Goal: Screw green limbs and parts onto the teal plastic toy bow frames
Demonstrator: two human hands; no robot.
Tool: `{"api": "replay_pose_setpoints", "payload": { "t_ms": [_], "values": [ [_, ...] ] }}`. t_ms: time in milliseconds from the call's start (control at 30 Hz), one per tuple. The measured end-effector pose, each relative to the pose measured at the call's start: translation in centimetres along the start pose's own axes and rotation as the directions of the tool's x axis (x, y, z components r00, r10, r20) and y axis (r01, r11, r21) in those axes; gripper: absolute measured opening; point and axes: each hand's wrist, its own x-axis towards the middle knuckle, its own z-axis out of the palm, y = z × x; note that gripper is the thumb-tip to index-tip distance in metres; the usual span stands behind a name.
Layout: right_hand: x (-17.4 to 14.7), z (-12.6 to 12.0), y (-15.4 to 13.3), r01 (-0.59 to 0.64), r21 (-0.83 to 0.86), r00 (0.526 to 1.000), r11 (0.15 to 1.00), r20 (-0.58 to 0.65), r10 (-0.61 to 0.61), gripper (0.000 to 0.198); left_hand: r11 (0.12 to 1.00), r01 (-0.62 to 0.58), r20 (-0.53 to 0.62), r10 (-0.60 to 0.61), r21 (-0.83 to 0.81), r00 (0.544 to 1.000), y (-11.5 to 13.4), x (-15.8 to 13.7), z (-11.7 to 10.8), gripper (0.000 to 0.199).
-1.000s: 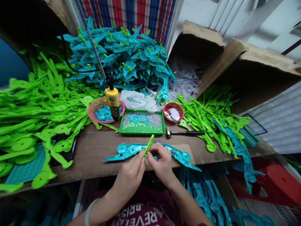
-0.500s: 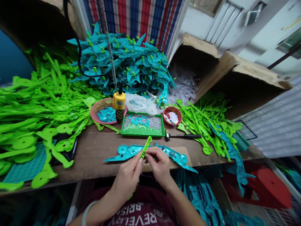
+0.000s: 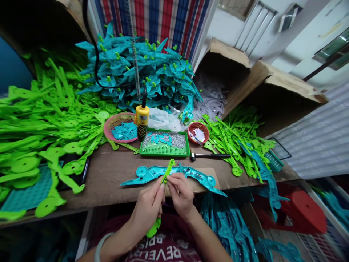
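Observation:
A long bright-green plastic part (image 3: pixel 169 168) with a round disc at its lower end is in the grip of my left hand (image 3: pixel 149 202), which is closed around its middle. My right hand (image 3: pixel 181 194) is in a pinch against the part's side; whatever is between its fingertips is too small or hidden to make out. Just beyond both hands, a teal bow-shaped plastic shell (image 3: pixel 147 174) lies hollow side up on the table, partly covered by the green part and my fingers. Thin wires and small fittings show near its middle.
Behind the shell stand a green tray (image 3: pixel 165 150) of screws and teal pieces, a hammer (image 3: pixel 212 155), a pink basket (image 3: pixel 107 133), a red basket (image 3: pixel 207 134) and a hanging yellow electric screwdriver (image 3: pixel 142 118). Green parts (image 3: pixel 54 109) and teal shells (image 3: pixel 141 69) are heaped around.
My right fingertips have come in against the green part. The part has tilted slightly, and its lower disc now shows below my left hand. The view has shifted a little.

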Motion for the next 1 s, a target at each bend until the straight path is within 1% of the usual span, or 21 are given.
{"api": "replay_pose_setpoints", "payload": {
  "t_ms": [67,133,167,233,333,367,400,433,467,500,567,600,667,767,800,833,900,933,967,1000],
  "values": [
    [-0.2,0.1,-0.1,-0.073,0.056,0.997,0.996,0.016,0.073,0.020,0.996,-0.073,-0.040,0.075,0.049,0.996,-0.4,-0.3,-0.1,0.043],
    [-0.2,0.3,-0.4,-0.214,0.130,0.976,0.968,0.000,0.216,0.012,0.982,-0.156,-0.060,0.163,0.108,0.985,-0.8,-0.6,-0.2,0.042],
    [-0.2,0.5,-0.6,-0.291,0.184,0.955,0.939,-0.002,0.296,0.008,0.974,-0.184,-0.059,0.193,0.131,0.979,-0.9,-0.7,-0.2,0.042],
    [0.1,0.8,-1.1,-0.429,0.331,0.894,0.841,0.024,0.446,0.012,0.963,-0.217,-0.045,0.227,0.163,0.973,-0.9,-0.9,-0.6,0.040],
    [0.8,1.2,-1.8,-0.555,0.559,0.790,0.616,0.122,0.601,0.030,0.932,-0.292,-0.008,0.301,0.216,0.954,-0.5,-1.0,-1.5,0.036],
    [1.0,1.3,-2.0,-0.590,0.588,0.760,0.553,0.176,0.625,0.036,0.915,-0.327,0.006,0.335,0.237,0.942,-0.4,-1.0,-1.8,0.035],
    [1.1,1.3,-2.2,-0.629,0.589,0.736,0.508,0.238,0.634,0.039,0.895,-0.364,0.022,0.371,0.259,0.928,-0.3,-0.9,-2.1,0.034],
    [1.3,1.2,-2.3,-0.665,0.568,0.716,0.485,0.298,0.632,0.039,0.873,-0.399,0.039,0.405,0.281,0.914,-0.4,-0.9,-2.4,0.034],
    [1.4,1.2,-2.4,-0.692,0.534,0.703,0.485,0.345,0.622,0.036,0.851,-0.430,0.055,0.435,0.302,0.899,-0.4,-0.8,-2.7,0.034],
    [1.5,1.0,-2.4,-0.701,0.501,0.703,0.507,0.368,0.608,0.033,0.832,-0.455,0.066,0.459,0.319,0.886,-0.6,-0.8,-2.9,0.034],
    [1.8,0.7,-2.4,-0.674,0.441,0.738,0.593,0.359,0.571,0.030,0.815,-0.475,0.080,0.477,0.332,0.875,-0.9,-0.6,-3.4,0.035],
    [2.2,0.4,-2.3,-0.648,0.410,0.762,0.642,0.344,0.549,0.030,0.821,-0.468,0.091,0.465,0.326,0.881,-1.0,-0.5,-3.6,0.036],
    [3.3,0.0,-2.2,-0.595,0.337,0.799,0.729,0.344,0.493,0.027,0.853,-0.423,0.145,0.397,0.305,0.906,-0.9,0.0,-4.3,0.035],
    [6.1,0.1,-1.8,-0.486,0.248,0.840,0.838,0.398,0.369,0.024,0.910,-0.323,0.265,0.254,0.261,0.930,-0.4,1.3,-5.8,0.026],
    [7.1,0.5,-1.6,-0.436,0.234,0.855,0.869,0.410,0.318,0.023,0.934,-0.272,0.292,0.201,0.229,0.935,-0.3,1.9,-6.4,0.025],
    [8.0,1.0,-1.4,-0.388,0.231,0.870,0.892,0.411,0.272,0.022,0.965,-0.196,0.289,0.141,0.173,0.947,-0.2,2.6,-7.2,0.025],
    [9.3,2.1,-1.0,-0.321,0.228,0.894,0.919,0.394,0.215,0.021,1.000,-0.017,0.208,0.013,0.020,0.978,-0.2,4.1,-9.1,0.028],
    [9.5,2.6,-0.8,-0.304,0.209,0.893,0.930,0.402,0.201,0.025,0.996,0.056,0.127,-0.047,-0.072,0.991,-0.4,4.7,-10.3,0.031],
    [9.3,2.9,-0.6,-0.295,0.178,0.880,0.939,0.433,0.194,0.031,0.981,0.104,0.025,-0.101,-0.165,0.995,-0.6,5.2,-11.5,0.035],
    [8.9,3.1,-0.4,-0.293,0.139,0.856,0.946,0.478,0.195,0.034,0.963,0.124,-0.076,-0.146,-0.241,0.986,-0.8,5.6,-12.8,0.038]
  ]
}}
